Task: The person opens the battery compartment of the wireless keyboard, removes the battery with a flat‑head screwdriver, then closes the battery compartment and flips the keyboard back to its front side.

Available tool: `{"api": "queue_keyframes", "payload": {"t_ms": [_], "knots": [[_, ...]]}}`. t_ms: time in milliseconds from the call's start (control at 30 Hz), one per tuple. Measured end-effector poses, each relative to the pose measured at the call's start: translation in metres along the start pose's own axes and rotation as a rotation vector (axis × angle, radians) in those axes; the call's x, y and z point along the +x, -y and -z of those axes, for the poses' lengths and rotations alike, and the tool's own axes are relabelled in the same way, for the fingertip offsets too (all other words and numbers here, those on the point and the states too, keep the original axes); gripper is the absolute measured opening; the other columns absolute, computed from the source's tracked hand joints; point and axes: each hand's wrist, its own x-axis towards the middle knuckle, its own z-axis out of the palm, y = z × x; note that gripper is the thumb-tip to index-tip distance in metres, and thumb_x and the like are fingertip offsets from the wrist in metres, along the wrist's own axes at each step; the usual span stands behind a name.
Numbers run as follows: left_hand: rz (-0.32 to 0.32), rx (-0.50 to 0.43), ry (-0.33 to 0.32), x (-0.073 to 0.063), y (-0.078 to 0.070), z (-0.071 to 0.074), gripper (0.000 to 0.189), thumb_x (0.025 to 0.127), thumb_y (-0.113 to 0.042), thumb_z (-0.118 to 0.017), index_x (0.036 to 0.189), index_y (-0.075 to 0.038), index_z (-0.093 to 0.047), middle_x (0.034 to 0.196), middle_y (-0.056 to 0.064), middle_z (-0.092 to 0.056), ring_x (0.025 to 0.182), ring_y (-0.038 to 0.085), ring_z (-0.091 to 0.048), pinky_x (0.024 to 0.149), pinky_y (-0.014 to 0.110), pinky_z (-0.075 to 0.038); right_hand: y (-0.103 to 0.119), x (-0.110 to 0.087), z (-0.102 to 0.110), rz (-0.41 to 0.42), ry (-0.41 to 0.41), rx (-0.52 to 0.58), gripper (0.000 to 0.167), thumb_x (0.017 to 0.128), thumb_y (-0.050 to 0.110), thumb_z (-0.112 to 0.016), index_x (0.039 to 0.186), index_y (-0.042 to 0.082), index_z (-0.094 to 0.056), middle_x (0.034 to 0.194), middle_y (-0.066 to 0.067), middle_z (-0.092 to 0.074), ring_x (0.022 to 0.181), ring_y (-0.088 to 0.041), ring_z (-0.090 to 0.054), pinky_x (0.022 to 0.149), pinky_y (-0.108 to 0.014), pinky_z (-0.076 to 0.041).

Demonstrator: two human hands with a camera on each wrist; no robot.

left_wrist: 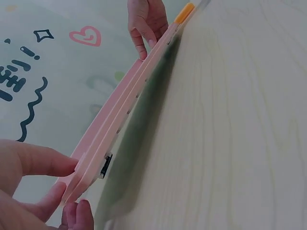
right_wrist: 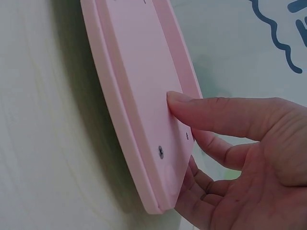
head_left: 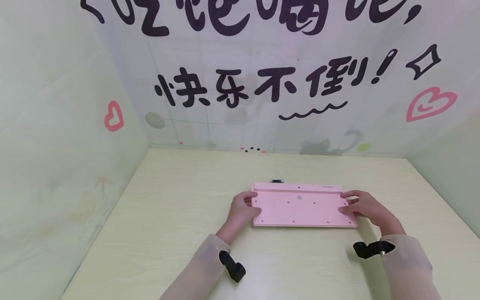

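Note:
A pink keyboard shows its screwed underside, with a raised bar along the far edge in the head view. My left hand grips its left end, thumb on the underside face and fingers around the edge. The opposite end is pinched by my right hand; in the right wrist view its thumb presses flat near a screw and the other fingers go behind. Seen in the left wrist view, the keyboard is tilted over its shadow on the table. The face with the keys is hidden from the head view.
A small black-and-silver piece shows just past the keyboard's far edge. An orange rounded piece appears by the far end in the left wrist view. Printed cloth walls border the pale wooden table behind and at both sides.

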Motion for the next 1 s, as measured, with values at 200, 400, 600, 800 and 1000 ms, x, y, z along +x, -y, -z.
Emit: {"api": "queue_keyframes", "payload": {"t_ms": [200,400,600,800,1000], "knots": [[-0.007,-0.041,-0.005,0.001,0.000,0.002,0.044,0.069,0.008,-0.068,0.111,-0.003,-0.062,0.097,0.010,-0.055,0.084,0.020,-0.053,0.068,0.026,-0.049,0.004,-0.001,0.000,0.027,-0.007,0.010,0.062,0.078,0.013,-0.073,0.123,-0.015,-0.039,0.103,-0.022,-0.048,0.079,-0.018,-0.050,0.067,-0.028,-0.049],[-0.014,-0.091,0.012,0.000,-0.002,0.007,0.044,0.069,0.008,-0.070,0.111,-0.004,-0.063,0.105,0.013,-0.054,0.084,0.020,-0.056,0.068,0.025,-0.050,0.003,0.001,0.002,0.032,-0.013,0.008,0.064,0.079,0.015,-0.073,0.125,-0.014,-0.040,0.102,-0.019,-0.047,0.079,-0.019,-0.048,0.067,-0.028,-0.049],[-0.028,-0.208,0.075,0.000,-0.002,0.012,0.049,0.072,0.010,-0.068,0.118,0.000,-0.057,0.115,0.017,-0.054,0.097,0.026,-0.059,0.076,0.027,-0.050,0.006,-0.001,0.002,0.054,-0.002,0.035,0.064,0.080,0.015,-0.072,0.126,-0.015,-0.039,0.101,-0.018,-0.049,0.078,-0.017,-0.048,0.067,-0.027,-0.049],[-0.037,-0.289,0.126,0.000,-0.003,0.016,0.050,0.077,0.010,-0.063,0.125,-0.003,-0.053,0.119,0.016,-0.052,0.106,0.027,-0.055,0.080,0.028,-0.049,0.010,-0.001,0.002,0.081,-0.014,0.031,0.064,0.080,0.014,-0.072,0.127,-0.015,-0.039,0.105,-0.022,-0.050,0.081,-0.015,-0.050,0.068,-0.026,-0.049],[-0.059,-0.385,0.231,-0.001,-0.005,0.019,0.050,0.082,0.010,-0.056,0.129,-0.006,-0.051,0.129,0.018,-0.043,0.095,0.025,-0.058,0.073,0.034,-0.052,0.013,-0.001,0.003,0.101,-0.030,-0.006,0.064,0.080,0.016,-0.071,0.128,-0.013,-0.040,0.112,-0.028,-0.050,0.088,-0.016,-0.050,0.070,-0.025,-0.047]]}}
